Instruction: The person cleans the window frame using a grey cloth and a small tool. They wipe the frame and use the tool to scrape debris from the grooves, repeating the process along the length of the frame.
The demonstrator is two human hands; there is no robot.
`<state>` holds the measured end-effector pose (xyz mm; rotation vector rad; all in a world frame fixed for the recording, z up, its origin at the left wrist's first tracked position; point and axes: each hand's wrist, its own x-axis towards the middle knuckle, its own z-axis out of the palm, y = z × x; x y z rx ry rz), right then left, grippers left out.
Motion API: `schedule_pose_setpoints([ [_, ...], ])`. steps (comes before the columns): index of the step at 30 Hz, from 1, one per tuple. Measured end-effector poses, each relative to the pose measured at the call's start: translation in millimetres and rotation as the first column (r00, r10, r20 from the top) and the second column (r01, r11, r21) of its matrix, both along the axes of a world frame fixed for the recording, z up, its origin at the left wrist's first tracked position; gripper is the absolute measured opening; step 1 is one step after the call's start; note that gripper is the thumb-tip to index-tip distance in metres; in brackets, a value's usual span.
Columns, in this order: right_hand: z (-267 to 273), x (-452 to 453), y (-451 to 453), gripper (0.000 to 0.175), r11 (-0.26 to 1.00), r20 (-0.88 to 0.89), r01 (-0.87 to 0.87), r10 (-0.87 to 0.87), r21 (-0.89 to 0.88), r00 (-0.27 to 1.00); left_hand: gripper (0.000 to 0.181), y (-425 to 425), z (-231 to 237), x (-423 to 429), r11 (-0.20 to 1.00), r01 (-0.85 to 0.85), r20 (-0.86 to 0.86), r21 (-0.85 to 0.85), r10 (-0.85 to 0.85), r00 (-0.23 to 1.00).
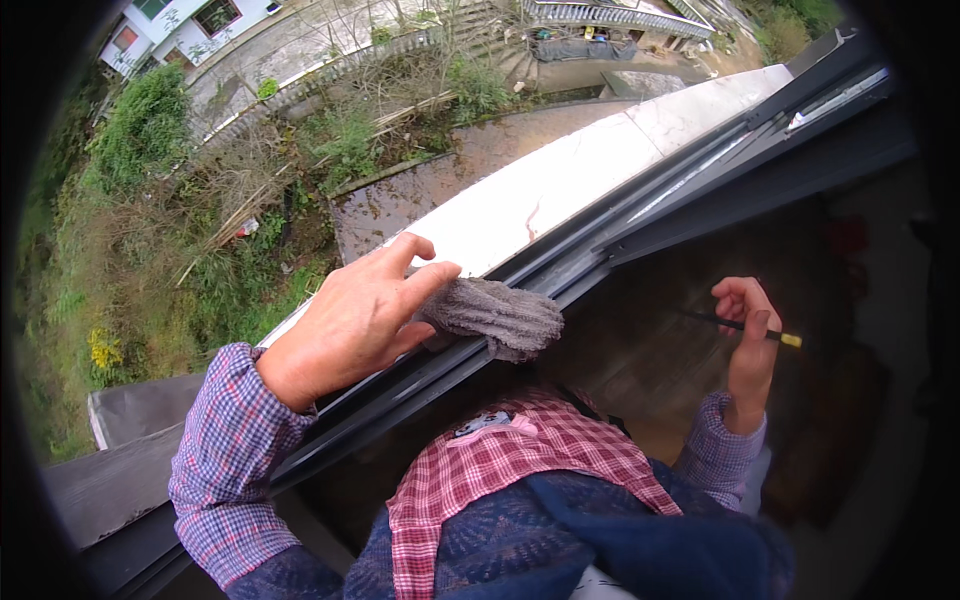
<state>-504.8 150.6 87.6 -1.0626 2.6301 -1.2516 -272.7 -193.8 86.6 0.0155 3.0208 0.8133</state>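
My left hand (356,322) reaches over a dark metal window track, its thumb and fingers at the near end of a crumpled grey terry cloth (499,311). The cloth lies across the window track (570,274); how firmly the fingers hold it is hard to tell. At the right, on the inner side of the window, my right hand (752,322) is closed around a thin black stick-like tool (735,324) with a yellow end. The tool's far tip fades into the dark background, so its kind cannot be told.
Outside the track runs a white stone sill (577,187) with a drop beyond to a paved ledge (510,142), bushes and a house (187,26). A dark window sash frame (750,180) stands at the upper right. A checked red apron (465,480) covers my front.
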Motion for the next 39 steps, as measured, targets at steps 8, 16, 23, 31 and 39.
schedule_pose_setpoints([
  [8,17,34,20,0.085,0.902,0.093,-0.189,0.242,-0.389,0.966,0.027,-2,-2,-9,0.992,0.069,-0.107,-0.101,-0.08,0.991],
  [16,33,68,-1,0.056,0.84,0.155,-0.315,0.418,-0.442,0.895,0.024,-41,18,-29,0.951,-0.245,-0.533,-0.186,0.111,0.839],
  [23,8,103,-35,0.019,0.862,0.006,-0.506,0.506,-0.006,0.862,0.03,-51,19,-7,0.692,-0.109,-0.049,0.713,0.204,0.978],
  [31,-30,112,-28,0.024,0.798,-0.213,-0.582,0.602,0.154,0.769,0.019,10,27,38,0.674,0.435,0.114,0.597,-0.608,0.785],
  [39,-38,79,-4,0.024,0.744,-0.443,-0.623,0.656,0.241,0.611,0.043,30,17,65,0.938,0.183,0.248,0.295,-0.26,0.933],
])
